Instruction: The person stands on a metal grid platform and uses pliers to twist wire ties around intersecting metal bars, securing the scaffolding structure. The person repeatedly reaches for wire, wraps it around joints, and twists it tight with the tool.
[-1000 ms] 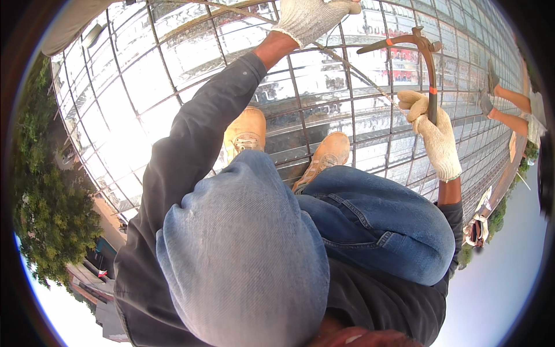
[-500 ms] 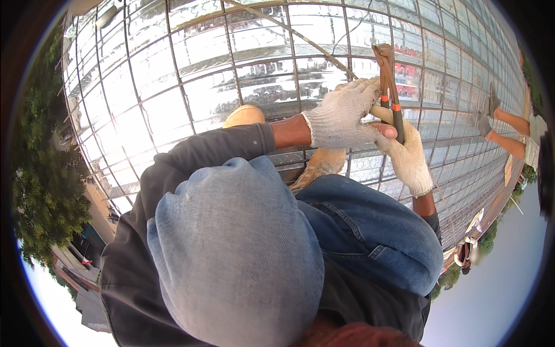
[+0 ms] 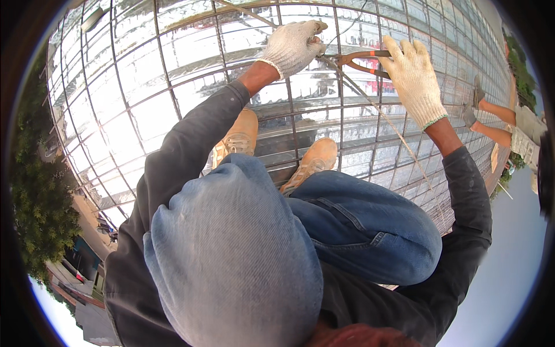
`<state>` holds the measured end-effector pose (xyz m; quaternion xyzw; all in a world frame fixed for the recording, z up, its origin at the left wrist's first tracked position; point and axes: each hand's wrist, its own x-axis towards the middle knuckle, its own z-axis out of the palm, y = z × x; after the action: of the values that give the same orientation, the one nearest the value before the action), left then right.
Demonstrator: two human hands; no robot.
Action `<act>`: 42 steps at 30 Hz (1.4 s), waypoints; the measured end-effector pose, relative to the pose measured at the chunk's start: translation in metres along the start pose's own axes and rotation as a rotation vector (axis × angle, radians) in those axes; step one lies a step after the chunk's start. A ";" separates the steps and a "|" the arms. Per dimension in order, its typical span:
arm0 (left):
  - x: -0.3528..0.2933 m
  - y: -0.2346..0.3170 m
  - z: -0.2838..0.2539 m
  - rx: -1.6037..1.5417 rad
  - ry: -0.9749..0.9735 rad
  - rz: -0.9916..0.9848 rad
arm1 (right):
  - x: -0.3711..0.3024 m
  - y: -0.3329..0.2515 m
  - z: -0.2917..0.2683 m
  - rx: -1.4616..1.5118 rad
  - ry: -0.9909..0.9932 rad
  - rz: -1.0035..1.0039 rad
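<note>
My right hand, in a white knitted glove, is closed around the dark handles of a pair of pincers with orange bands. The pincers lie sideways, their jaws pointing left at a crossing of the rebar mesh. Just left of those jaws is my left hand, gloved too, its fingers curled in at the crossing. Whatever they pinch is too small to make out. A thin dark wire curves up near the jaws. Beneath the pincers runs a thin diagonal rod.
Shiny corrugated metal decking lies under the mesh. My tan shoes stand on it, with my bent knees close below. At the right, another person's legs show. Trees line the left edge.
My hands have drawn apart: the left moved up and left to the bar crossing, the right moved up. The pincers swung from upright to sideways, jaws now at the crossing.
</note>
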<state>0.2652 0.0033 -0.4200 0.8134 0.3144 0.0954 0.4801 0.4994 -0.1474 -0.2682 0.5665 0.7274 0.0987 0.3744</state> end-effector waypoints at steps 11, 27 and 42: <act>0.026 -0.028 0.015 -0.467 -0.139 0.050 | 0.044 -0.004 -0.029 -0.122 -0.034 -0.102; 0.033 -0.038 0.029 -0.456 -0.140 0.175 | 0.065 0.008 -0.029 -0.083 -0.186 -0.167; 0.069 0.039 -0.006 -0.516 -0.643 0.127 | 0.122 0.044 -0.040 0.978 -0.742 -0.198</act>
<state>0.3329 0.0364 -0.3938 0.6725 0.0631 -0.0584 0.7351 0.4970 -0.0117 -0.2681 0.5990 0.5589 -0.4844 0.3069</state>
